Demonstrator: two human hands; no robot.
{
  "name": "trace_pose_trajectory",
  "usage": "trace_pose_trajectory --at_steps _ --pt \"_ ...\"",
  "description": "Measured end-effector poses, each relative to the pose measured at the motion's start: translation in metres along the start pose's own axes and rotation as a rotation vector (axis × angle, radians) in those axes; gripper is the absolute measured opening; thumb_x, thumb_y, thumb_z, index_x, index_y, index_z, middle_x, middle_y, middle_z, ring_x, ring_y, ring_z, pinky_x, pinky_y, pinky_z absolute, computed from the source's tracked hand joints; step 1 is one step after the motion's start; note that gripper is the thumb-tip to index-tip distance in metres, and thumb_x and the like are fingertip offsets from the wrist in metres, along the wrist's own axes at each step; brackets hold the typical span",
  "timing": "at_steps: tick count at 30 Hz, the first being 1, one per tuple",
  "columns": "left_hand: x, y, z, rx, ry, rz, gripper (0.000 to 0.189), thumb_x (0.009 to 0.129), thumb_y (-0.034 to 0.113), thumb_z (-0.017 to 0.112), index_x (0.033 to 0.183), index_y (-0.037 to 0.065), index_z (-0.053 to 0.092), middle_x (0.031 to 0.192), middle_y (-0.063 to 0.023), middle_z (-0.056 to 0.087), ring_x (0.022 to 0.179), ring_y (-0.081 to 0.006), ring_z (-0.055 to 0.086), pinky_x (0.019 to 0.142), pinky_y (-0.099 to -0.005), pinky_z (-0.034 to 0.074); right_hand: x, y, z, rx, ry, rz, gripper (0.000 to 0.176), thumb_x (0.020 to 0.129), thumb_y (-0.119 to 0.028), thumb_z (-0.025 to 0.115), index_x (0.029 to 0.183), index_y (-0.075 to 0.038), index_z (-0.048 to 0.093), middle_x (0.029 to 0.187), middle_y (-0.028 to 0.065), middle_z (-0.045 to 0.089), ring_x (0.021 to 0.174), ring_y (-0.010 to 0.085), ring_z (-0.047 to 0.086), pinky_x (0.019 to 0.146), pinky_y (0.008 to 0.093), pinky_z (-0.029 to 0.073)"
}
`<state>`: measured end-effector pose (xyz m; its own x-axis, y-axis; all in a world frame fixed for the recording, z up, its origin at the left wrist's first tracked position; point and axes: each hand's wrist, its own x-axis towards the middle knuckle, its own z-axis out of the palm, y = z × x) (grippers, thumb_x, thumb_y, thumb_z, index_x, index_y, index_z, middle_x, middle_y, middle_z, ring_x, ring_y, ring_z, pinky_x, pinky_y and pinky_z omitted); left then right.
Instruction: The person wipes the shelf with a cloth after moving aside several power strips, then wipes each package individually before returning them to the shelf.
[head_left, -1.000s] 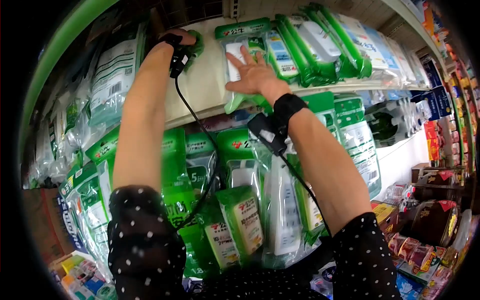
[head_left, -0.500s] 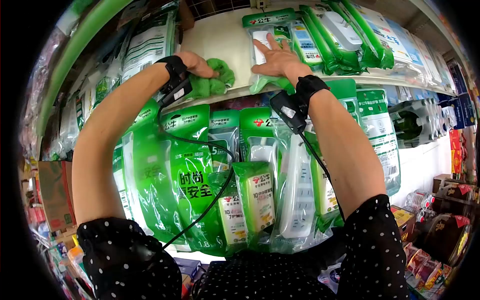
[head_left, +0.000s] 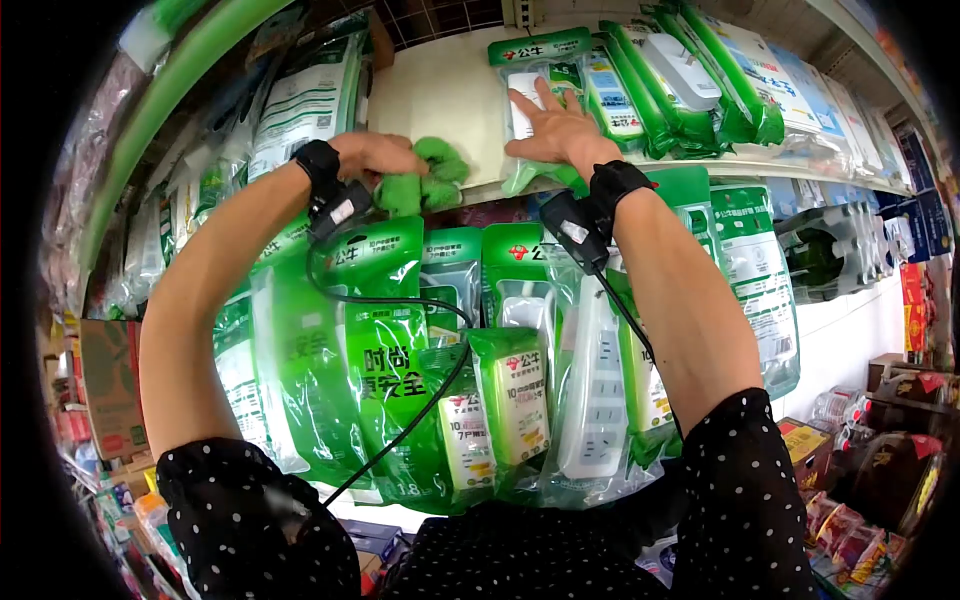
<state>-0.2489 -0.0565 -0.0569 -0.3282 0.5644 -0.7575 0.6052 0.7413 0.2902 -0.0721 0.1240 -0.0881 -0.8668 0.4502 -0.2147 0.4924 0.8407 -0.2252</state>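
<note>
My left hand (head_left: 375, 155) grips a fuzzy green cloth (head_left: 440, 165) at the front edge of the upper shelf (head_left: 435, 85). Part of the cloth hangs below the fingers, and the fingertips are partly hidden. To the right, my right hand (head_left: 562, 132) lies with fingers spread on a green-and-white packaged power strip (head_left: 540, 48), pressing its plastic wrapper. Both wrists wear black straps with small boxes and cables.
Further packaged sockets (head_left: 685, 75) stand at the right of the shelf, and more packs (head_left: 310, 90) at the left. Below hang several green power strip packs (head_left: 385, 350). A black cable (head_left: 420, 405) crosses in front of them. A cardboard box (head_left: 115, 385) is at the left.
My left hand has shifted slightly left and down at the shelf's front edge, and the cloth is bunched differently. My right hand stays spread on the same pack.
</note>
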Motion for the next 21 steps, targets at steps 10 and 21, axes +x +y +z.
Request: trace_pose_trajectory --at_steps 10,21 --pt "-0.005 0.022 -0.030 0.830 0.453 0.185 0.057 0.077 0.033 0.067 0.118 -0.003 0.052 0.106 -0.0218 0.062 0.098 -0.0350 0.060 0.084 -0.0426 0.049 0.010 0.006 0.011 -0.018 0.089 -0.044 0.092 0.069 -0.056 0.058 0.148 -0.031 0.019 0.156 0.0093 0.007 0.139 0.0447 0.011 0.110 0.0546 0.023" --pt "-0.007 0.017 -0.008 0.582 -0.061 -0.044 0.045 0.082 0.031 0.046 0.102 -0.006 0.061 0.098 -0.0175 0.063 0.081 -0.0250 0.056 0.073 -0.0395 0.046 0.011 0.007 0.014 0.002 0.077 -0.034 0.091 0.069 -0.053 0.056 0.149 -0.032 0.017 0.157 0.0086 0.004 0.140 0.0445 0.009 0.109 0.0579 0.022"
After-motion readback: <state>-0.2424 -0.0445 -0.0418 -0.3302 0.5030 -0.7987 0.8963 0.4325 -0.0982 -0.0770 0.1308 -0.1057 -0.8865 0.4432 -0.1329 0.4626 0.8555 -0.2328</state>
